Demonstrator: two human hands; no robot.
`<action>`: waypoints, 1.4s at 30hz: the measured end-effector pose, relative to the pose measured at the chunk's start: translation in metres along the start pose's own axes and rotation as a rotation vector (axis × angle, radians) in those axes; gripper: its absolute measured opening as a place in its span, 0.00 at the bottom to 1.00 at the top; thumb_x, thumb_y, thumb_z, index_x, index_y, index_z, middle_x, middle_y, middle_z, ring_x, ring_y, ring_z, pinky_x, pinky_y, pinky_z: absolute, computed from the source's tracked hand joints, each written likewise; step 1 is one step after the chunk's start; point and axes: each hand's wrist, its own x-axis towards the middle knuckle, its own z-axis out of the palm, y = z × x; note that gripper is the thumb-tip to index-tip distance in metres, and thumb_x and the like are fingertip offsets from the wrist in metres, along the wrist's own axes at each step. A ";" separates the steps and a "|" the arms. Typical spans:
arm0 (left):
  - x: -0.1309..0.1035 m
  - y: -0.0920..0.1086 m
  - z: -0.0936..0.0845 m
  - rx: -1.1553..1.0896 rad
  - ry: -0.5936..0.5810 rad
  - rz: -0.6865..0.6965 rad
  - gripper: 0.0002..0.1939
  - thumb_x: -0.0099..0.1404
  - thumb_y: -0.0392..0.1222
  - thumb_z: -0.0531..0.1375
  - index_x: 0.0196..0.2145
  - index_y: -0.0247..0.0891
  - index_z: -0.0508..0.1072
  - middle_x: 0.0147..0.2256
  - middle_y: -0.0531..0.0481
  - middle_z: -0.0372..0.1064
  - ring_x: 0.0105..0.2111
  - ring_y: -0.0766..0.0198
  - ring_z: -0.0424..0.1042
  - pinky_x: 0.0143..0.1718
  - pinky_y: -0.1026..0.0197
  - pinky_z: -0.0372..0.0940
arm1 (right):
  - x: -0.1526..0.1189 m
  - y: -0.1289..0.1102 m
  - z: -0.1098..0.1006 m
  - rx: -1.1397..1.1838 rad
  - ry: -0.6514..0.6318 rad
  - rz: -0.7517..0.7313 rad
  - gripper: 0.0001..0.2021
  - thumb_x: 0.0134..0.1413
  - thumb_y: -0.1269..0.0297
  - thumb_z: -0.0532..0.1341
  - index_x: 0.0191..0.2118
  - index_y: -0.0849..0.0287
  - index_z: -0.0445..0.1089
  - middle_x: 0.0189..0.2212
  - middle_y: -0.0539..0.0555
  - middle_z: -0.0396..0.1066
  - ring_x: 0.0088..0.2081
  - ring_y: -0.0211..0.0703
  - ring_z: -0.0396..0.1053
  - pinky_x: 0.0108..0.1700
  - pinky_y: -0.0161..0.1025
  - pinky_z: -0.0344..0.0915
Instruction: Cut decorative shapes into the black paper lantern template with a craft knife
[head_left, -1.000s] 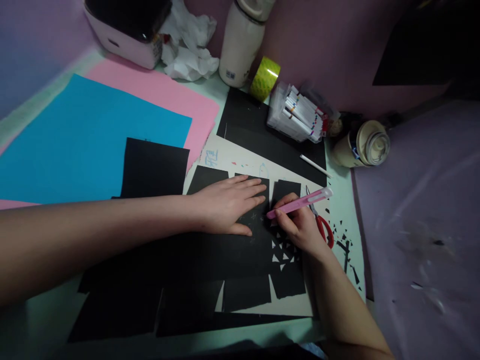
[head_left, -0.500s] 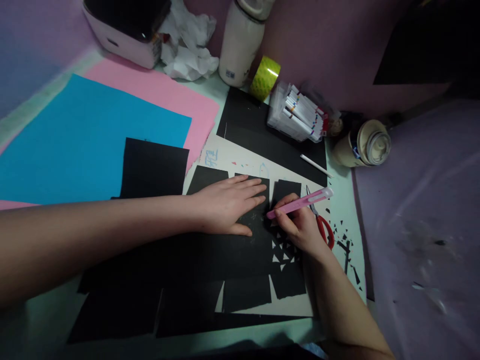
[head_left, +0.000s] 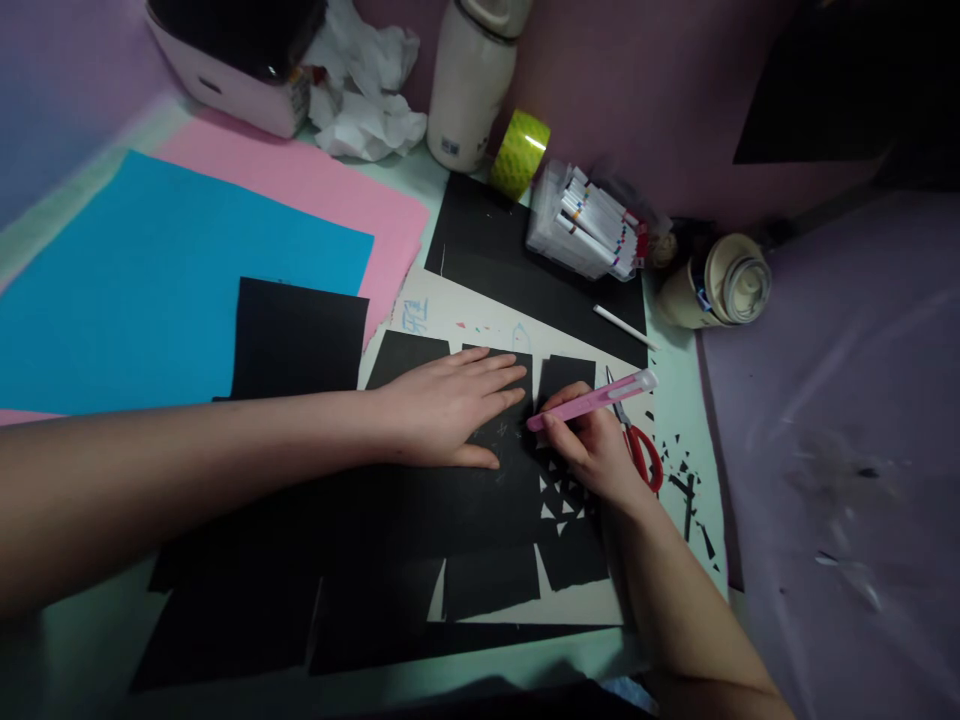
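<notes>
My left hand lies flat on a large sheet of black card, its fingers spread. The card has flaps along its edges and several small triangular holes cut near its right end, where white shows through. In my right hand is a pink utility knife, gripped like a pen with its tip end low at the card, just right of my left fingers. Its blade is too small to make out. Beneath the card lies a white board. Red-handled scissors rest just beyond my right hand.
Small black scraps litter the table's right side. Behind are a box of white markers, a loose white stick, yellow tape, a white bottle and a lidded cup. Blue paper and pink paper lie left.
The whole view has shifted slightly, so everything appears a little farther left. My left hand stays flat on the card, and my right hand keeps the knife at nearly the same spot.
</notes>
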 end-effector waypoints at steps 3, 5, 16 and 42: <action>0.000 0.000 0.000 0.007 0.002 0.003 0.41 0.64 0.64 0.57 0.64 0.32 0.60 0.68 0.37 0.46 0.69 0.49 0.43 0.68 0.48 0.38 | 0.000 0.000 -0.002 0.066 0.012 0.006 0.07 0.63 0.59 0.59 0.36 0.56 0.66 0.30 0.50 0.70 0.27 0.36 0.69 0.29 0.35 0.67; 0.000 0.000 0.000 0.010 0.002 0.004 0.41 0.64 0.64 0.57 0.64 0.32 0.60 0.68 0.37 0.46 0.69 0.49 0.43 0.68 0.48 0.37 | 0.000 0.000 -0.005 0.111 0.021 0.009 0.07 0.63 0.59 0.59 0.35 0.56 0.66 0.29 0.49 0.70 0.27 0.36 0.70 0.28 0.34 0.66; 0.000 -0.001 0.000 0.019 0.004 0.011 0.41 0.64 0.64 0.58 0.63 0.31 0.61 0.68 0.36 0.47 0.69 0.48 0.43 0.68 0.48 0.38 | -0.007 -0.009 -0.014 0.213 0.188 0.054 0.09 0.54 0.60 0.66 0.31 0.56 0.65 0.23 0.45 0.67 0.22 0.34 0.64 0.25 0.33 0.60; -0.002 -0.004 0.003 0.012 0.007 0.015 0.40 0.64 0.64 0.57 0.64 0.34 0.59 0.68 0.39 0.46 0.69 0.51 0.41 0.68 0.50 0.34 | -0.034 0.004 0.009 -0.103 0.224 -0.085 0.04 0.53 0.71 0.65 0.32 0.55 0.71 0.28 0.48 0.75 0.30 0.37 0.73 0.32 0.33 0.68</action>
